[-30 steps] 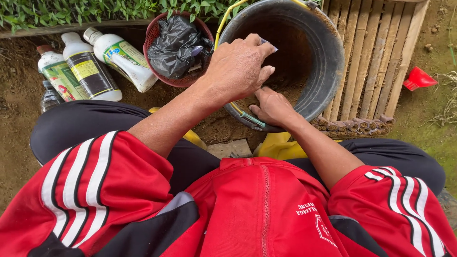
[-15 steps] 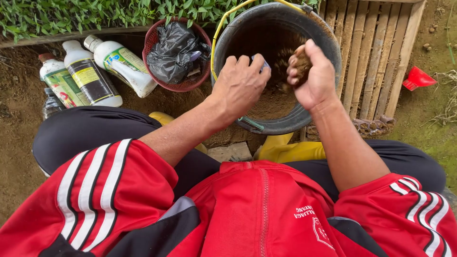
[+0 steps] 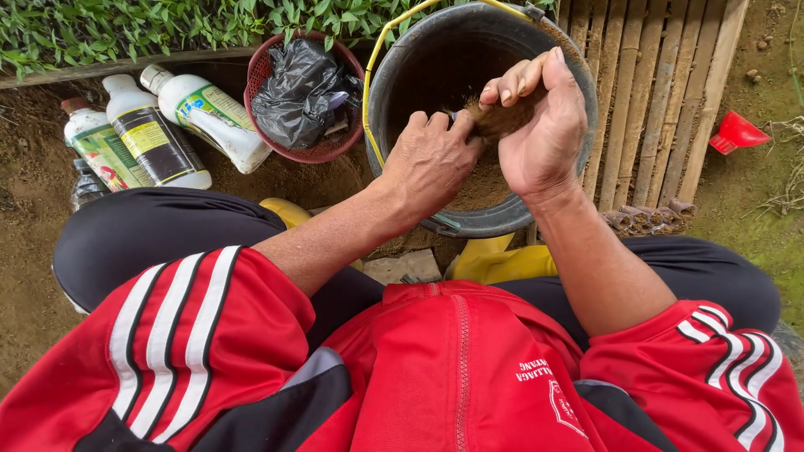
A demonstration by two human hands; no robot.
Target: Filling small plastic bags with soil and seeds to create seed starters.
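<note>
- Soil (image 3: 501, 120), brown and crumbly, cupped in right hand (image 3: 540, 125).
- Left hand (image 3: 431, 159) clenched on something small, unclear.
- Round grey bucket (image 3: 578, 125) holds soil.
- Red basket (image 3: 260, 79), left, holds black bag (image 3: 297, 84).

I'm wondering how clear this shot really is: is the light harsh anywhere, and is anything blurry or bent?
Head view: soft, even daylight, no glare; the bucket is dark inside; the hands, left hand and right hand, look sharp; the wide lens bulges the red shirt at the bottom edge.

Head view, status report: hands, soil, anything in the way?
Right hand cupping brown soil over grey bucket. Left hand pinching something small beside it. Nothing between them.
</note>
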